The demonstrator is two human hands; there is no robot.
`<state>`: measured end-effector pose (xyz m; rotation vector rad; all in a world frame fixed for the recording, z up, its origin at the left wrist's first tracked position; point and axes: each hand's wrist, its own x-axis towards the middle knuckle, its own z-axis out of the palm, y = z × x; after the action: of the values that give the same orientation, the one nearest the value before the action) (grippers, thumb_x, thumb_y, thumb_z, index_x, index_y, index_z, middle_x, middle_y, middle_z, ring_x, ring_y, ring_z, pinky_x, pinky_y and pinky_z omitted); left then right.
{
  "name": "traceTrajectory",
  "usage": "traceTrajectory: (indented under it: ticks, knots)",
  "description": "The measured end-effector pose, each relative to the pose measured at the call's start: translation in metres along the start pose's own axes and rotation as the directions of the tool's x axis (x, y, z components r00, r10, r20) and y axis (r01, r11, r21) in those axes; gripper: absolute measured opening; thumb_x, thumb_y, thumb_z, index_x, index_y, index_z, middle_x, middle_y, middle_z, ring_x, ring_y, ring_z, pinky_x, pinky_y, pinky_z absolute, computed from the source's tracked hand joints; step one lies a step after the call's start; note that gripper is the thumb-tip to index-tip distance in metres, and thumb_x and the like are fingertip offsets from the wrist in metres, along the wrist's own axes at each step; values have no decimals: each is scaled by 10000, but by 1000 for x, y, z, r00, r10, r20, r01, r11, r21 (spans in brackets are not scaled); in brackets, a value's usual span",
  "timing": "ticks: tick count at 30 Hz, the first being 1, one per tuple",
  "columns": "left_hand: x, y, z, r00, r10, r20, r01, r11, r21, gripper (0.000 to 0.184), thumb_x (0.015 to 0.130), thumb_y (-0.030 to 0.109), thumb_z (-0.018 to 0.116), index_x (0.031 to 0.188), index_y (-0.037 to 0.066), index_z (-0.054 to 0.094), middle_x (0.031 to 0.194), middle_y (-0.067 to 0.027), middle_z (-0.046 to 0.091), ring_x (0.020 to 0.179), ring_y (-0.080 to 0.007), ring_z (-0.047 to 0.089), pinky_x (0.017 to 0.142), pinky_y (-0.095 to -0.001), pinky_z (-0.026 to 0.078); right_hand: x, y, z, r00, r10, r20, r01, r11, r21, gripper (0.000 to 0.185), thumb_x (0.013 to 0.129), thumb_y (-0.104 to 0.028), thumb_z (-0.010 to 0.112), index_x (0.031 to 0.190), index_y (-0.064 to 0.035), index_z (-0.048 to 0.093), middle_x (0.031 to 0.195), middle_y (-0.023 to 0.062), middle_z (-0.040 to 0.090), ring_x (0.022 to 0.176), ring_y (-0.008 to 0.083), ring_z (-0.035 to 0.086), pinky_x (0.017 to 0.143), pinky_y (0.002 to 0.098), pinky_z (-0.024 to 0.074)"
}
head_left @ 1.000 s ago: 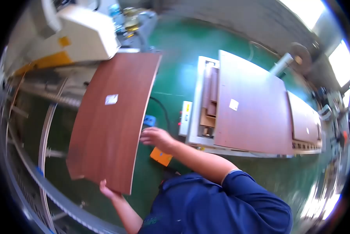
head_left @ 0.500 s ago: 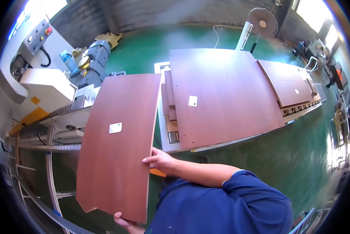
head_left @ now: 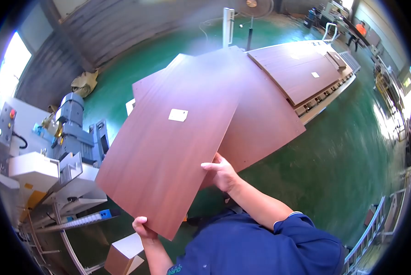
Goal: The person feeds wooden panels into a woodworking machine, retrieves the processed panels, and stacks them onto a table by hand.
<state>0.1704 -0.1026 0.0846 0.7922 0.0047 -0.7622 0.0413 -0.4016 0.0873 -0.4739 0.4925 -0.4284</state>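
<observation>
A brown wood-look panel [head_left: 169, 151] with a white label [head_left: 178, 115] is held in front of me, its far end over a stack. My left hand [head_left: 144, 228] grips the near edge, thumb on top and fingers hidden beneath. Partway up the right edge, my right hand [head_left: 220, 173] is closed on the same panel, thumb on its upper face. Under the held panel's far part lies a larger brown panel [head_left: 265, 114], partly covered. I cannot tell whether the two panels touch.
Further right, a labelled brown panel [head_left: 288, 68] lies on a long low platform. A machine with a motor [head_left: 72, 110] and control buttons [head_left: 6, 121] stands at left. A small box-like piece [head_left: 123, 252] is at lower left. A fan [head_left: 251, 5] stands at the back.
The held panel has swung right, away from the machine, and its far end now overlaps the large panel. Both hands have kept hold of it. My view has turned too.
</observation>
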Motion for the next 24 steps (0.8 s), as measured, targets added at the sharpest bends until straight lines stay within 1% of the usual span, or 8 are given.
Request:
traceTrajectory:
  ticks: [3, 7, 10, 12, 18, 21, 22, 24]
  knots:
    - [51, -20, 36, 992, -116, 46, 113, 992, 54, 743, 651, 115, 563, 1367, -38, 436, 1310, -198, 562, 1171, -391, 562, 1008, -493, 477, 3, -49, -30, 995, -89, -51, 93, 993, 78, 500, 788, 54, 648, 1267, -23, 527, 1184, 91, 628, 1097, 233, 597, 1009, 352, 455]
    - [126, -60, 104, 936, -305, 174, 292, 952, 93, 752, 657, 100, 547, 1383, -45, 419, 1292, -208, 576, 1154, -398, 577, 998, -483, 485, 15, -108, -81, 947, -295, -123, 304, 951, 61, 469, 815, 44, 601, 1271, -50, 547, 1211, 81, 627, 1146, 245, 580, 1016, 376, 452]
    - [169, -99, 157, 911, -354, 211, 323, 932, 166, 680, 677, 99, 534, 1334, -66, 470, 1249, -209, 608, 1122, -390, 601, 983, -473, 498, 22, -148, -126, 905, -387, -176, 404, 912, 75, 497, 818, 28, 602, 1303, -56, 531, 1230, 93, 620, 1151, 269, 583, 1011, 398, 463]
    - [205, -128, 170, 866, -460, 196, 421, 882, 210, 601, 692, 95, 531, 1267, -79, 520, 1209, -203, 630, 1095, -376, 615, 971, -468, 507, 25, -174, -151, 869, -449, -209, 471, 879, 74, 512, 817, 14, 606, 1316, -58, 520, 1247, 100, 612, 1160, 288, 580, 1024, 417, 458]
    - [262, -208, 224, 773, -607, 184, 565, 791, 237, 440, 712, 57, 536, 1122, -90, 593, 1113, -187, 664, 1047, -351, 631, 963, -460, 508, 30, -235, -216, 827, -489, -278, 530, 842, 96, 477, 839, 18, 582, 1309, -42, 530, 1245, 90, 605, 1143, 273, 573, 1028, 396, 446]
    - [279, -248, 243, 740, -666, 96, 636, 739, 224, 340, 717, 39, 552, 1035, -69, 607, 1073, -171, 659, 1032, -339, 619, 973, -459, 487, 36, -262, -248, 823, -484, -298, 504, 864, -11, 424, 870, -10, 580, 1290, -44, 535, 1244, 108, 602, 1105, 266, 592, 991, 412, 475]
    - [283, -261, 254, 725, -687, 54, 662, 716, 220, 298, 723, 40, 562, 998, -62, 612, 1055, -164, 655, 1019, -328, 614, 967, -454, 480, 36, -269, -252, 787, -480, -387, 483, 870, -97, 388, 877, -53, 628, 1253, -30, 536, 1180, 116, 604, 1038, 251, 608, 930, 418, 506]
    - [295, -289, 258, 724, -688, -52, 679, 697, 233, 249, 730, 43, 571, 961, -42, 608, 1034, -156, 642, 1014, -319, 592, 984, -442, 451, 29, -267, -241, 581, -495, -647, 381, 867, -322, 401, 857, -61, 667, 1234, -25, 535, 1116, 103, 592, 996, 227, 603, 888, 401, 517]
